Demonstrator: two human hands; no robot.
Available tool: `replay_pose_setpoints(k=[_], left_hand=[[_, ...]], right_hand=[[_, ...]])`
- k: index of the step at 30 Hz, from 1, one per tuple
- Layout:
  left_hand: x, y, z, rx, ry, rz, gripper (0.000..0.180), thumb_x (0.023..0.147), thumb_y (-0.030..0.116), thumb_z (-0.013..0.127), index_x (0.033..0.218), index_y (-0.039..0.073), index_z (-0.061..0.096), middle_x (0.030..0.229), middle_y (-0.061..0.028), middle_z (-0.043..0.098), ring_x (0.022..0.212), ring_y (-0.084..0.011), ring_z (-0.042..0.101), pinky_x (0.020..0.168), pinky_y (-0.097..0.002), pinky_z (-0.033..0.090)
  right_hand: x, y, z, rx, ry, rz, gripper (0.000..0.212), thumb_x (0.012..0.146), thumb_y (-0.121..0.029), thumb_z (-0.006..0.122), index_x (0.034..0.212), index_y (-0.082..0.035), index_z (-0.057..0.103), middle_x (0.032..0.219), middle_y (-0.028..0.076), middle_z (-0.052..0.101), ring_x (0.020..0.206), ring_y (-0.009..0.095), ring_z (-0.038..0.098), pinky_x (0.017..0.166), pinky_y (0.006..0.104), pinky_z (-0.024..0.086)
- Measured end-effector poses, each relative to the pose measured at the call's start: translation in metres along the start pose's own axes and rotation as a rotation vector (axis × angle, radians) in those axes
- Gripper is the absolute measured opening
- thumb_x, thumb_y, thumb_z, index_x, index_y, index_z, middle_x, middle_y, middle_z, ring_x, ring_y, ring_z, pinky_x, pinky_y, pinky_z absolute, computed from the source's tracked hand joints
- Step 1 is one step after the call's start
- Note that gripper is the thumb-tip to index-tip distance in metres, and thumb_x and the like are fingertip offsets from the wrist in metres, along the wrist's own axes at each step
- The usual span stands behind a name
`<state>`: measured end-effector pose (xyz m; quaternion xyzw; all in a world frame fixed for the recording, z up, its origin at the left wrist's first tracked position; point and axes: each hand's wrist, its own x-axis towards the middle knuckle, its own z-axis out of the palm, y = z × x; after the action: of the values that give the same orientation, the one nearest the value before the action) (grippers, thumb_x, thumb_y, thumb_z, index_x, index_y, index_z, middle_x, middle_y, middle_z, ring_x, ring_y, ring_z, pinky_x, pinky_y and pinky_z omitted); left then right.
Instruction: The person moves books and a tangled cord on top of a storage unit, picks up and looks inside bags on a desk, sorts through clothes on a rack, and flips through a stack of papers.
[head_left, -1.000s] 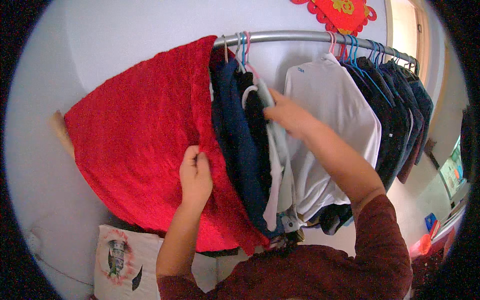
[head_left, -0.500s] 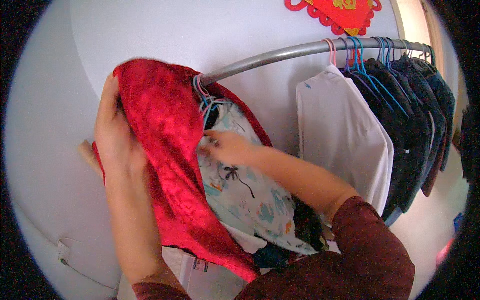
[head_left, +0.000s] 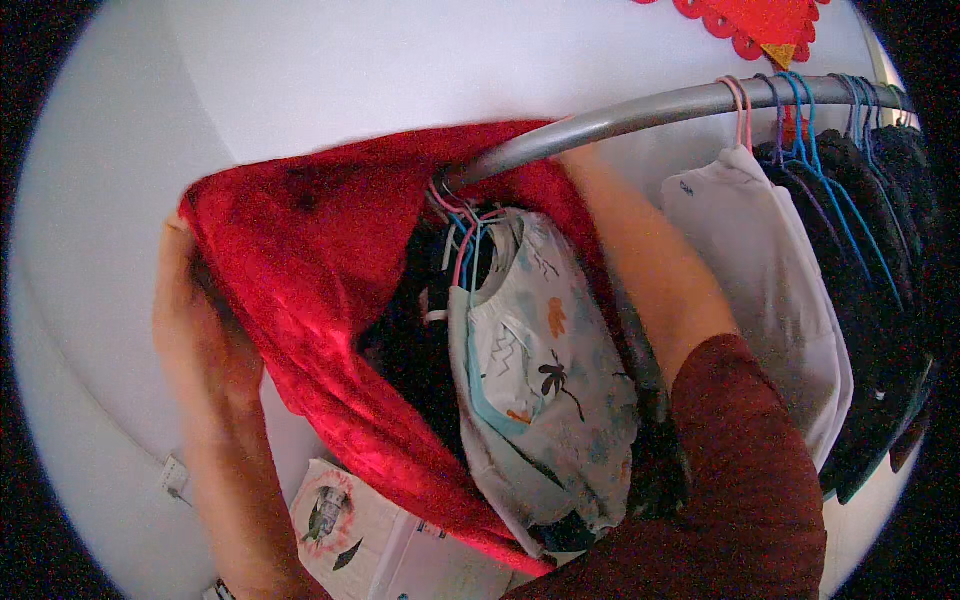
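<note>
Pale wall (head_left: 350, 80) with red ornament (head_left: 762, 22) and white socket (head_left: 175, 478); pale floor (head_left: 850, 535), apparently, at lower right.

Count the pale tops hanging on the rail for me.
2 that I can see: a patterned top near the left end of the rail, beside the red cloth, and a plain white top farther right, beside dark clothes. Others may be hidden behind the red cloth.

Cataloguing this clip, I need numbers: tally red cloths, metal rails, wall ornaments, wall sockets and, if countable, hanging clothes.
Red cloth: 1
Metal rail: 1
Wall ornament: 1
Wall socket: 1
Total: 4
Hanging clothes overlap too much to count.
</note>
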<state>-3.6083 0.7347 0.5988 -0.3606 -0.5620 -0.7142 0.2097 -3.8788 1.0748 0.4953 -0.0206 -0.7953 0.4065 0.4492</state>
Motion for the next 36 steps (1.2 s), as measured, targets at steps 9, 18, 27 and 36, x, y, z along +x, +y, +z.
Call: replay_pose_setpoints(k=[9, 18, 27, 36], left_hand=[[-0.07, -0.07, 0.07, 0.965, -0.566, -0.026, 0.011, 0.082, 0.006, 0.045, 0.092, 0.002, 0.046, 0.09, -0.0129, 0.052, 0.082, -0.0232, 0.051, 0.072, -0.0271, 0.039], [-0.195, -0.174, 0.029, 1.077, -0.54, -0.094, 0.047, 0.066, 0.009, 0.064, 0.108, 0.003, 0.043, 0.102, -0.019, 0.047, 0.087, -0.0325, 0.049, 0.075, -0.0374, 0.04], [-0.196, -0.146, 0.013, 1.241, -0.48, 0.193, 0.041, 0.066, 0.006, 0.062, 0.105, 0.004, 0.049, 0.109, -0.017, 0.045, 0.097, -0.0325, 0.044, 0.082, -0.0384, 0.037], [-0.215, -0.185, -0.036, 1.269, -0.403, 0.153, 0.055, 0.065, 0.013, 0.064, 0.114, 0.004, 0.04, 0.117, -0.018, 0.039, 0.105, -0.0352, 0.038, 0.088, -0.043, 0.03]], right_hand=[[-0.031, 0.14, 0.012, 0.213, -0.443, 0.132, 0.029, 0.076, -0.024, 0.05, 0.088, 0.001, 0.057, 0.074, 0.01, 0.059, 0.067, 0.019, 0.055, 0.061, 0.0338, 0.043], [-0.219, 0.062, -0.028, 0.261, -0.362, 0.26, 0.045, 0.079, -0.026, 0.049, 0.117, -0.004, 0.039, 0.108, 0.016, 0.049, 0.1, 0.025, 0.047, 0.086, 0.0332, 0.035], [-0.335, -0.011, 0.076, 0.699, -0.327, 0.285, 0.074, 0.079, -0.04, 0.047, 0.131, -0.007, 0.006, 0.136, 0.017, 0.003, 0.125, 0.03, 0.001, 0.101, 0.0394, 0.007], [-0.318, -0.072, 0.161, 0.744, -0.537, 0.262, 0.057, 0.081, -0.034, 0.041, 0.126, -0.005, 0.023, 0.13, 0.018, 0.022, 0.119, 0.032, 0.023, 0.098, 0.0362, 0.019]])
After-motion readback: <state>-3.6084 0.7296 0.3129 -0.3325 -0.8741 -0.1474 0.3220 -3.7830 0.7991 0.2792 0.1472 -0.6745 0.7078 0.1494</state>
